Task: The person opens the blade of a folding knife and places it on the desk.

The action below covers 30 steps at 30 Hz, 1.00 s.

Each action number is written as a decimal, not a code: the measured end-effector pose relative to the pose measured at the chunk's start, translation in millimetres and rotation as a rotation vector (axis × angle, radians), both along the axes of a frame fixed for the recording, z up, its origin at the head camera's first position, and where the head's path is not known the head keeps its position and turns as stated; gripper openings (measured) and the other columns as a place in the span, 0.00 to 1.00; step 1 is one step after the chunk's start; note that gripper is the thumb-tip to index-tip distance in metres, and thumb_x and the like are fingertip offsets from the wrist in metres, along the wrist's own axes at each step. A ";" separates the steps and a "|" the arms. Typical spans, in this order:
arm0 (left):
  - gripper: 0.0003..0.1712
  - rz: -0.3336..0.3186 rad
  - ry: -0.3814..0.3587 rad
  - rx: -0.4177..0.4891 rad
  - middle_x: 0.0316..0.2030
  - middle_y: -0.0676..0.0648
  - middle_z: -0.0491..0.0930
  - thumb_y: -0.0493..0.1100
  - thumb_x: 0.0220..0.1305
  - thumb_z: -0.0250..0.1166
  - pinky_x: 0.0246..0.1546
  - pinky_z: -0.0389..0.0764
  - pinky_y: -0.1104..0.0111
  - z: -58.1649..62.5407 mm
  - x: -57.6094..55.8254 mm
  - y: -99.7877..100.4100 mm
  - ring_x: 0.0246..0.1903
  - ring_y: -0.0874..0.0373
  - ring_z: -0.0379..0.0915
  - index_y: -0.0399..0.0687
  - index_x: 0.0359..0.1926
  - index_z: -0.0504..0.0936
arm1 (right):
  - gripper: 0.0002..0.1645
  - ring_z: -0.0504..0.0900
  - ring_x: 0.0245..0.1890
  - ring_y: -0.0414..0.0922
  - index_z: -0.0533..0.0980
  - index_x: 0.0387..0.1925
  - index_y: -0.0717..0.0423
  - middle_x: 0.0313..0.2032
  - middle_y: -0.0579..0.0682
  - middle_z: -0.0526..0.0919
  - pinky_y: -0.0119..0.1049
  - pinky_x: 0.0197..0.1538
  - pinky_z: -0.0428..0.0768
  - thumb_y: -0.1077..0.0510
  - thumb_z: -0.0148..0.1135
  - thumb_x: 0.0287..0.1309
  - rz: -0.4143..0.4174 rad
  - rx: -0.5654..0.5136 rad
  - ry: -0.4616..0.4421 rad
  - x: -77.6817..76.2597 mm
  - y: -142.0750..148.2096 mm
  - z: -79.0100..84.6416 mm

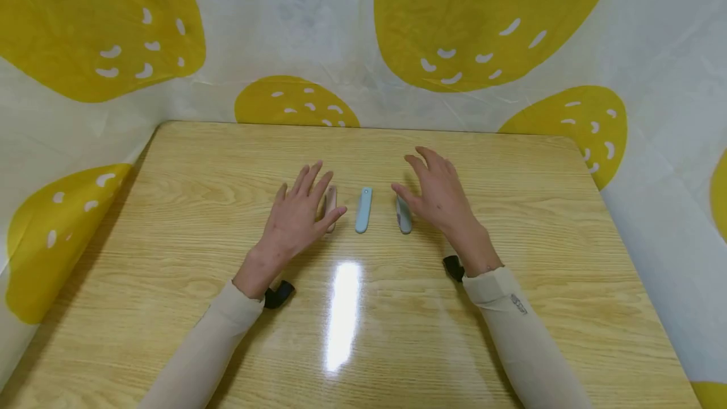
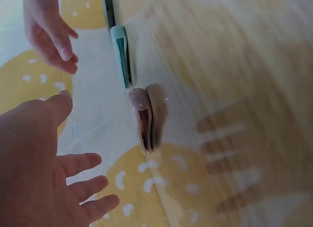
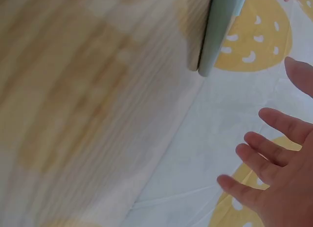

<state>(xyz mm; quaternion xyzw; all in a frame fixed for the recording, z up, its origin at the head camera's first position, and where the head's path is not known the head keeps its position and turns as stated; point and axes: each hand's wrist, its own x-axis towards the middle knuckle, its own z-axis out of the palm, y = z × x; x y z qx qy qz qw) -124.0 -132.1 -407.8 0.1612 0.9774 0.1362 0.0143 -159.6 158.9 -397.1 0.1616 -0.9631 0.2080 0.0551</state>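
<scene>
Three slim folded knives lie in a row on the wooden table. The beige-pink knife (image 1: 332,197) is on the left, partly hidden by my left hand (image 1: 292,219). A light blue knife (image 1: 364,210) lies in the middle, between both hands. On the right is a grey-green knife (image 1: 404,217), its upper end covered by the thumb of my right hand (image 1: 445,202). Both hands hover with fingers spread and nothing in them. In the left wrist view the pinkish knife (image 2: 140,101) shows a slot along its side. The grey-green knife (image 3: 217,34) stands out in the right wrist view.
The glossy wooden table (image 1: 199,207) carries a bright light reflection in front of the knives. A white cloth (image 1: 341,30) with yellow fruit prints hangs behind the table and along its sides. Black straps (image 1: 279,295) sit at both wrists.
</scene>
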 end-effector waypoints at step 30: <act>0.40 0.121 0.004 0.079 0.57 0.37 0.78 0.63 0.70 0.67 0.53 0.81 0.48 -5.6 9.5 1.6 0.55 0.42 0.76 0.35 0.66 0.75 | 0.25 0.75 0.64 0.57 0.79 0.62 0.60 0.61 0.58 0.79 0.58 0.65 0.75 0.50 0.65 0.72 0.068 -0.115 -0.182 -14.4 -36.2 7.1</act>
